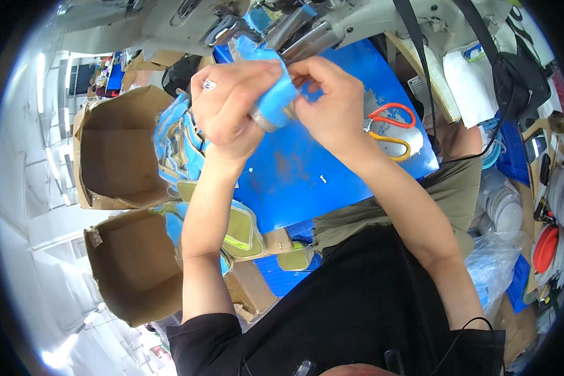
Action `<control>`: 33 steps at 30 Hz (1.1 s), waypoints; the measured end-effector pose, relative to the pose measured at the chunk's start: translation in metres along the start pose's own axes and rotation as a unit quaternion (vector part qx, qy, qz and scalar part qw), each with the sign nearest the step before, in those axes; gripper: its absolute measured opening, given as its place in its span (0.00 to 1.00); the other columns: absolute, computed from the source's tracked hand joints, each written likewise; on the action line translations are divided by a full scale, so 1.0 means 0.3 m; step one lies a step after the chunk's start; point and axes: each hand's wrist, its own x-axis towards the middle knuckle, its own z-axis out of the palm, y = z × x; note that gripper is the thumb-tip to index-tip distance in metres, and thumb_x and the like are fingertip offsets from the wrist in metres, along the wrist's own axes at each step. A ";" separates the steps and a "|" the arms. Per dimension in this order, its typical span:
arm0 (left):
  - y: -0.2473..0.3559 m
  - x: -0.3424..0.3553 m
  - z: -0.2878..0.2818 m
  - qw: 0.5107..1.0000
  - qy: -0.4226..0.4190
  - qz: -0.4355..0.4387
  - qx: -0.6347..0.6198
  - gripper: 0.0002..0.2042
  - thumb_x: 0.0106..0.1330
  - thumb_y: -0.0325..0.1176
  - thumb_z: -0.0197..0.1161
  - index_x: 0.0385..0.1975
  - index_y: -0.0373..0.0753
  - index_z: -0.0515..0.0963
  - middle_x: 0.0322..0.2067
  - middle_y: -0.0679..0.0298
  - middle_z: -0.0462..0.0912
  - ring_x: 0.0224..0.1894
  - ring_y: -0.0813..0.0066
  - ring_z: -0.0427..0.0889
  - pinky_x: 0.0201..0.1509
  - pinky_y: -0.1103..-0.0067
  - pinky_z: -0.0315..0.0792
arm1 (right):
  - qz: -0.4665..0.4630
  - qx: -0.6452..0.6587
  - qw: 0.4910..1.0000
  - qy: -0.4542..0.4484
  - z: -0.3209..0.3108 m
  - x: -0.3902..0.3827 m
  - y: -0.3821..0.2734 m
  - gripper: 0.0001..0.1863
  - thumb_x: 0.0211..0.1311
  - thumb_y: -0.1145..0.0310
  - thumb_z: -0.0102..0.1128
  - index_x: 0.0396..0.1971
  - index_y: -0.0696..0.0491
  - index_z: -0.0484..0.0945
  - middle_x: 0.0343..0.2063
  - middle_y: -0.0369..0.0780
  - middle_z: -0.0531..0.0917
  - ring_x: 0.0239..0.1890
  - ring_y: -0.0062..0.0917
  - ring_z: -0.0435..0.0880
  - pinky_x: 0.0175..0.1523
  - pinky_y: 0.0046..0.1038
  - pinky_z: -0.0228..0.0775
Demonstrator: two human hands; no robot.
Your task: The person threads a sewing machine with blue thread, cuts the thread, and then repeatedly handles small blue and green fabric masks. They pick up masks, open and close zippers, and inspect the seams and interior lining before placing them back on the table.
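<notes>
My left hand grips a light blue fabric piece with a beige edge just below the metal machine parts at the top. My right hand has its fingers curled at the right side of the same piece, pinching it; the fingertips are partly hidden. Scissors with red and orange handles lie on the blue work board, right of my right hand. A pile of blue and beige pieces sits left of my left forearm.
Two open cardboard boxes stand at the left. Green-topped pieces lie below the board. Black straps and a black bag hang upper right. Plastic bags and stacked items crowd the right side.
</notes>
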 end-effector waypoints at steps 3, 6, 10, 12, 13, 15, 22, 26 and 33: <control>0.005 0.009 0.001 0.999 -0.003 0.025 0.030 0.09 0.53 0.33 0.72 0.35 0.44 0.86 0.35 0.70 0.89 0.36 0.74 0.86 0.49 0.78 0.66 | 0.027 0.058 0.998 -0.009 -0.006 0.008 -0.008 0.09 0.52 0.80 0.70 0.34 0.55 0.82 0.31 0.39 0.86 0.33 0.27 0.88 0.37 0.27 0.78; 0.010 0.012 -0.003 0.999 -0.009 0.030 0.044 0.09 0.52 0.32 0.69 0.34 0.44 0.87 0.35 0.70 0.88 0.35 0.75 0.86 0.50 0.78 0.65 | 0.024 0.036 0.999 -0.012 -0.019 0.013 -0.013 0.10 0.52 0.81 0.70 0.34 0.56 0.82 0.31 0.39 0.87 0.33 0.27 0.89 0.38 0.26 0.79; 0.005 0.008 -0.008 0.997 -0.021 0.042 0.061 0.10 0.53 0.33 0.66 0.34 0.45 0.87 0.35 0.72 0.88 0.36 0.77 0.86 0.53 0.77 0.62 | 0.069 0.073 0.995 -0.021 -0.023 0.009 -0.012 0.10 0.52 0.80 0.69 0.35 0.56 0.83 0.30 0.40 0.88 0.32 0.27 0.89 0.38 0.26 0.79; -0.010 0.003 0.001 0.997 -0.018 0.028 0.070 0.09 0.52 0.33 0.67 0.34 0.46 0.87 0.35 0.73 0.88 0.36 0.77 0.86 0.53 0.77 0.61 | 0.100 0.097 0.990 -0.037 -0.037 0.026 -0.035 0.11 0.52 0.79 0.69 0.37 0.57 0.84 0.30 0.41 0.88 0.32 0.26 0.89 0.39 0.25 0.80; -0.013 0.006 0.006 0.997 -0.015 0.022 0.076 0.09 0.52 0.32 0.68 0.34 0.46 0.87 0.35 0.73 0.88 0.36 0.77 0.86 0.53 0.77 0.61 | 0.121 0.112 0.985 -0.045 -0.042 0.036 -0.041 0.11 0.52 0.79 0.68 0.37 0.57 0.84 0.30 0.40 0.89 0.32 0.25 0.89 0.39 0.25 0.80; -0.009 0.008 0.009 0.997 -0.008 0.011 0.072 0.08 0.51 0.30 0.70 0.33 0.45 0.87 0.34 0.73 0.88 0.37 0.77 0.86 0.53 0.77 0.61 | 0.163 0.144 0.974 -0.062 -0.046 0.052 -0.047 0.12 0.52 0.78 0.68 0.38 0.58 0.85 0.30 0.40 0.89 0.33 0.23 0.89 0.39 0.25 0.80; -0.007 -0.016 0.001 0.996 -0.005 -0.081 -0.024 0.13 0.54 0.27 0.75 0.38 0.35 0.81 0.37 0.57 0.89 0.41 0.67 0.87 0.55 0.74 0.70 | 0.173 0.170 0.969 -0.054 -0.053 0.051 -0.053 0.13 0.55 0.71 0.73 0.39 0.60 0.85 0.29 0.39 0.88 0.30 0.19 0.86 0.38 0.22 0.79; -0.006 -0.054 0.031 0.968 0.094 -0.184 -0.144 0.14 0.55 0.23 0.75 0.39 0.30 0.79 0.41 0.51 0.87 0.45 0.62 0.86 0.51 0.70 0.78 | 0.169 0.155 0.971 -0.072 -0.055 0.029 -0.039 0.14 0.55 0.69 0.75 0.38 0.60 0.86 0.29 0.39 0.88 0.29 0.18 0.85 0.36 0.22 0.78; 0.020 -0.031 0.016 0.999 0.026 -0.039 0.025 0.10 0.52 0.29 0.73 0.36 0.43 0.85 0.35 0.67 0.87 0.39 0.71 0.86 0.51 0.75 0.68 | 0.198 0.219 0.949 -0.111 -0.053 0.040 -0.011 0.09 0.57 0.76 0.70 0.38 0.60 0.85 0.30 0.39 0.88 0.31 0.17 0.86 0.36 0.22 0.78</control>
